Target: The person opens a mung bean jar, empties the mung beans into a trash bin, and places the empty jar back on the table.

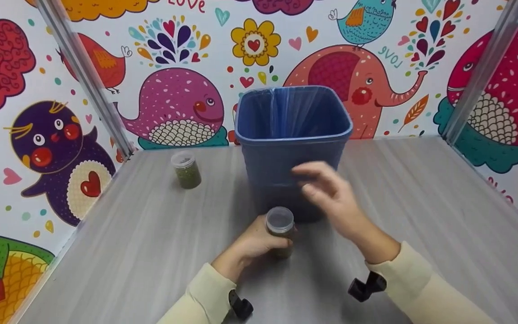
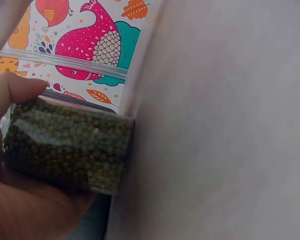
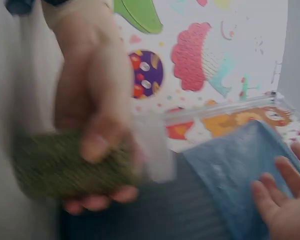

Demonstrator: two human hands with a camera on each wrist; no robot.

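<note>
My left hand (image 1: 256, 238) grips a clear plastic jar (image 1: 280, 220) with a pale see-through lid, in front of the bin. Close up in the left wrist view, small round green beans, like mung beans, fill much of the jar (image 2: 70, 145); fingers and thumb wrap its sides. My right hand (image 1: 340, 204) is in the air to the right of the jar, apart from it, with fingers loosely bent and nothing held. It also appears at the right edge of the right wrist view, where the jar (image 3: 65, 167) is blurred.
A blue bin (image 1: 286, 157) with a bluish liner (image 3: 230, 170) stands just beyond my hands. A second lidded jar (image 1: 188, 173) with green contents stands to its left on the grey table (image 1: 151, 243). Cartoon-printed walls (image 1: 250, 72) enclose the table's back and sides.
</note>
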